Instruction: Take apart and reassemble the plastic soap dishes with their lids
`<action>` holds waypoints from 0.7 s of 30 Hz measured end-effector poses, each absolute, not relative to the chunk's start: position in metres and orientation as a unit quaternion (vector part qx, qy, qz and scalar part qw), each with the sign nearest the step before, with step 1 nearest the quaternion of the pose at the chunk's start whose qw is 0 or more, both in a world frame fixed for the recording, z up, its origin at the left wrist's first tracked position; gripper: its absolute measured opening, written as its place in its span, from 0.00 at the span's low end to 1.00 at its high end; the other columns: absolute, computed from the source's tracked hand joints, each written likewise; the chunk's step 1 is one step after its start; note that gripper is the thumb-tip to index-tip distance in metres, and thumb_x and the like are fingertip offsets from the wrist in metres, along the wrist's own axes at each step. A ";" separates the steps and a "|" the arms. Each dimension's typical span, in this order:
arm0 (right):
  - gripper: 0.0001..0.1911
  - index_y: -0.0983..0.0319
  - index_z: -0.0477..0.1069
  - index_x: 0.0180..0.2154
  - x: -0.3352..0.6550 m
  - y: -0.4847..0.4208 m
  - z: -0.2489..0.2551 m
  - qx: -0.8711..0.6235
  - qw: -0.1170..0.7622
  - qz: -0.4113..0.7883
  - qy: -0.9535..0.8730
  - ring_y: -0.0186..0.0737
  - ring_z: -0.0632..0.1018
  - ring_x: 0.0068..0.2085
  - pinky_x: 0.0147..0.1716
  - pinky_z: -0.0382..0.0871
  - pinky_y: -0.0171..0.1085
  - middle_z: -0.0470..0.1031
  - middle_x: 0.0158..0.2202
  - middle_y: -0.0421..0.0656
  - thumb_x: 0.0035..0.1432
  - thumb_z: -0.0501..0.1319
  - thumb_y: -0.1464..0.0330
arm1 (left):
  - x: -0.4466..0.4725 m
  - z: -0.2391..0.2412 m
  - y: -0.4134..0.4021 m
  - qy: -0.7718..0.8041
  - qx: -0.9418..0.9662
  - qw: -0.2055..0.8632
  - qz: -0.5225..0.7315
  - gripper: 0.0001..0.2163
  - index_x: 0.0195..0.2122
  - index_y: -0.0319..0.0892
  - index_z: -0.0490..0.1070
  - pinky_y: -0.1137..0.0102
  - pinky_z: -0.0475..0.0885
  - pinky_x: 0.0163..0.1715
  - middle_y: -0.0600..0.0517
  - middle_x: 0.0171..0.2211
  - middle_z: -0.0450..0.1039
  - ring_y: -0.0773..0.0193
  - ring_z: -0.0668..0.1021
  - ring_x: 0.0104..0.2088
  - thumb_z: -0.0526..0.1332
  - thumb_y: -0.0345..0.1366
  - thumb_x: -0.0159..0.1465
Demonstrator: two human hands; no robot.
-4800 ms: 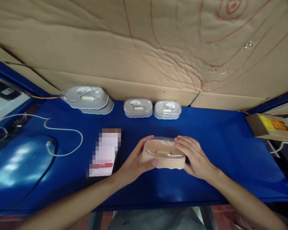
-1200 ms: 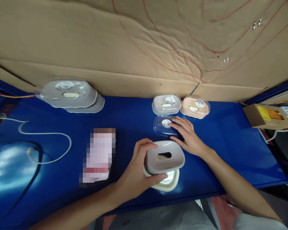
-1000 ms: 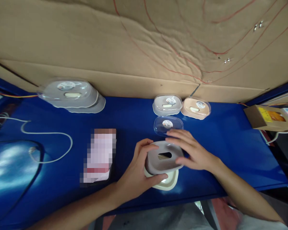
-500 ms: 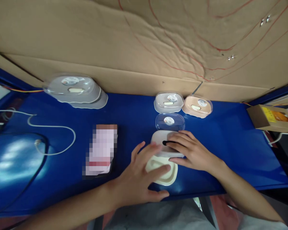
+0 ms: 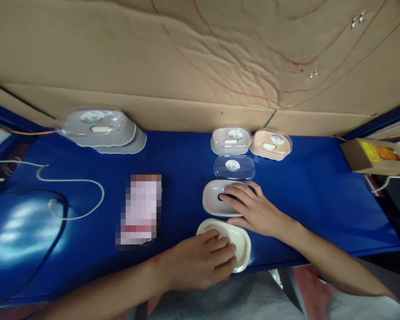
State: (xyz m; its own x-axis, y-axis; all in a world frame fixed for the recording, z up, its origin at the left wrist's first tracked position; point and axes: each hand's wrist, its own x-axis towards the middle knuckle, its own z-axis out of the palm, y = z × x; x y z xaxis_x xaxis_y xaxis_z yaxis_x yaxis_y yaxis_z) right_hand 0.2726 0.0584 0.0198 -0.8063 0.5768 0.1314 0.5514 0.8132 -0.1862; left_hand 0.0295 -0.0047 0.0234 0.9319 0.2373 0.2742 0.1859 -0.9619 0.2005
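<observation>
My left hand point(image 5: 208, 258) curls its fingers over the left part of a cream oval tray point(image 5: 242, 244) at the front edge of the table. Its thumb is hidden. A pale grey oval plastic dish point(image 5: 209, 202) with a dark oval opening lies just beyond the tray. My right hand point(image 5: 253, 209) grips that dish at its right side; the fingers reach across it towards the opening and the thumb is at the near rim. Behind the dish lies a clear oval lid point(image 5: 234, 171) with a round sticker.
A grey lidded box point(image 5: 231, 140) and a peach lidded box point(image 5: 273, 146) stand against the cardboard wall point(image 5: 120, 58). Stacked grey boxes point(image 5: 128, 142) are at back left. A blurred-out phone-like object point(image 5: 139, 209), a white cable point(image 5: 96, 182) and a cardboard carton point(image 5: 360, 155) lie around.
My left hand has come down and curled its fingers onto the cream tray, which now sits slightly nearer me. The grey dish, tilted before, lies flatter and further left with my right hand on it.
</observation>
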 end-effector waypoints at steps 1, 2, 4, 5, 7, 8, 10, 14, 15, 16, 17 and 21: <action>0.30 0.64 0.66 0.66 0.273 0.058 0.020 -0.295 0.090 0.069 -0.949 0.56 0.68 0.66 0.65 0.53 0.56 0.71 0.65 0.55 0.74 0.54 0.51 | 0.030 0.023 -0.005 0.111 0.978 0.075 0.159 0.08 0.48 0.39 0.76 0.61 0.72 0.46 0.48 0.41 0.78 0.57 0.78 0.43 0.60 0.37 0.74; 0.30 0.64 0.66 0.66 0.273 0.058 0.021 -0.291 0.091 0.068 -0.950 0.56 0.68 0.66 0.65 0.53 0.56 0.71 0.66 0.55 0.74 0.54 0.51 | 0.030 0.022 -0.004 0.114 0.977 0.067 0.167 0.08 0.47 0.40 0.76 0.61 0.72 0.46 0.48 0.41 0.78 0.57 0.78 0.43 0.61 0.38 0.74; 0.29 0.63 0.67 0.65 0.273 0.057 0.025 -0.277 0.107 0.060 -0.953 0.54 0.69 0.65 0.64 0.54 0.54 0.72 0.65 0.55 0.75 0.54 0.51 | 0.030 0.021 -0.005 0.119 0.975 0.064 0.177 0.10 0.47 0.40 0.76 0.62 0.72 0.46 0.49 0.41 0.78 0.58 0.78 0.43 0.63 0.41 0.73; 0.28 0.63 0.68 0.64 0.274 0.057 0.028 -0.265 0.122 0.055 -0.955 0.53 0.70 0.63 0.63 0.56 0.53 0.74 0.63 0.54 0.75 0.54 0.52 | 0.030 0.022 -0.005 0.123 0.972 0.067 0.187 0.11 0.47 0.40 0.76 0.62 0.72 0.46 0.49 0.42 0.78 0.58 0.78 0.43 0.63 0.44 0.73; 0.23 0.64 0.72 0.59 0.274 0.053 0.034 -0.235 0.155 0.050 -0.958 0.49 0.74 0.58 0.59 0.60 0.49 0.79 0.55 0.52 0.76 0.55 0.55 | 0.028 0.024 -0.005 0.139 0.963 0.071 0.221 0.13 0.47 0.41 0.76 0.62 0.72 0.47 0.49 0.41 0.78 0.59 0.78 0.43 0.62 0.45 0.73; 0.19 0.64 0.75 0.55 0.274 0.050 0.036 -0.218 0.169 0.051 -0.960 0.47 0.75 0.53 0.56 0.63 0.47 0.81 0.49 0.50 0.75 0.56 0.58 | 0.027 0.026 -0.004 0.156 0.954 0.069 0.248 0.10 0.46 0.41 0.76 0.62 0.72 0.47 0.50 0.40 0.78 0.59 0.78 0.43 0.62 0.42 0.73; 0.14 0.64 0.77 0.45 0.273 0.043 0.039 -0.189 0.189 0.057 -0.962 0.43 0.76 0.42 0.47 0.65 0.43 0.80 0.36 0.45 0.74 0.59 0.61 | 0.022 0.031 -0.001 0.206 0.928 0.061 0.304 0.05 0.45 0.42 0.75 0.62 0.72 0.47 0.50 0.39 0.78 0.59 0.78 0.43 0.61 0.33 0.71; 0.21 0.61 0.75 0.34 0.268 0.022 0.036 -0.141 0.187 0.081 -0.969 0.39 0.70 0.31 0.35 0.59 0.41 0.72 0.26 0.39 0.71 0.60 0.52 | 0.013 0.038 0.010 0.314 0.868 0.077 0.377 0.09 0.44 0.41 0.71 0.62 0.73 0.44 0.46 0.42 0.76 0.58 0.78 0.42 0.58 0.23 0.66; 0.23 0.61 0.75 0.34 0.266 0.018 0.034 -0.126 0.173 0.089 -0.973 0.39 0.70 0.31 0.34 0.58 0.42 0.72 0.26 0.39 0.71 0.59 0.49 | 0.012 0.039 0.013 0.337 0.856 0.086 0.382 0.10 0.44 0.41 0.70 0.62 0.74 0.44 0.46 0.43 0.75 0.58 0.77 0.43 0.58 0.22 0.65; 0.23 0.61 0.75 0.35 0.264 0.014 0.032 -0.110 0.155 0.096 -0.977 0.40 0.71 0.31 0.34 0.58 0.42 0.72 0.27 0.40 0.70 0.59 0.48 | 0.012 0.038 0.015 0.357 0.849 0.091 0.379 0.10 0.45 0.41 0.70 0.61 0.74 0.45 0.45 0.44 0.75 0.58 0.77 0.44 0.59 0.22 0.65; 0.23 0.61 0.75 0.37 0.262 0.011 0.030 -0.094 0.135 0.101 -0.981 0.39 0.71 0.32 0.35 0.59 0.42 0.73 0.28 0.40 0.70 0.59 0.48 | 0.013 0.037 0.016 0.375 0.847 0.092 0.364 0.10 0.46 0.41 0.70 0.59 0.74 0.47 0.44 0.47 0.74 0.55 0.78 0.48 0.60 0.23 0.66; 0.15 0.63 0.75 0.41 0.259 0.009 0.027 -0.071 0.090 0.095 -0.989 0.40 0.72 0.35 0.38 0.59 0.42 0.74 0.31 0.40 0.72 0.60 0.57 | 0.018 0.025 0.018 0.438 0.861 0.100 0.238 0.19 0.61 0.41 0.66 0.43 0.69 0.59 0.32 0.68 0.60 0.36 0.66 0.68 0.62 0.35 0.70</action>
